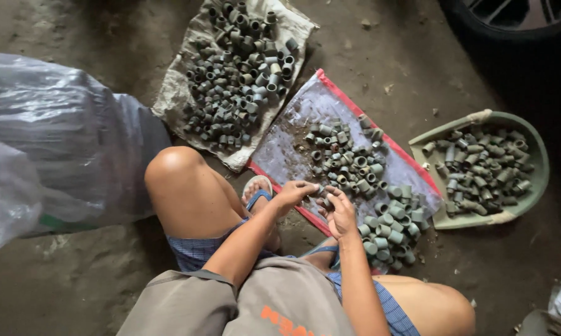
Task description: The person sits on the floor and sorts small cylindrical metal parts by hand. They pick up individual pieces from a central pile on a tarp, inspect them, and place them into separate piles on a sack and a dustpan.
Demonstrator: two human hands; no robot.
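Hands bent over red-edged sheet (293,149), left hand (293,193) and right hand (339,214) grips pinching small pipe fitting (323,200).

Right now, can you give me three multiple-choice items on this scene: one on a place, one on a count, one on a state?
1. Where is the green basin?
A. right of the red-edged sheet
B. on the person's knee
C. under the plastic bag

2. How many separate heaps of pipe fittings show?
A. one
B. three
C. six

3. How are the hands?
A. apart on the knees
B. close together over the sheet
C. inside the basin

Answers: 1 A, the basin lies at the sheet's right side. 2 B, one on the cloth, one on the sheet, one in the basin. 3 B, left hand and right hand nearly meet.
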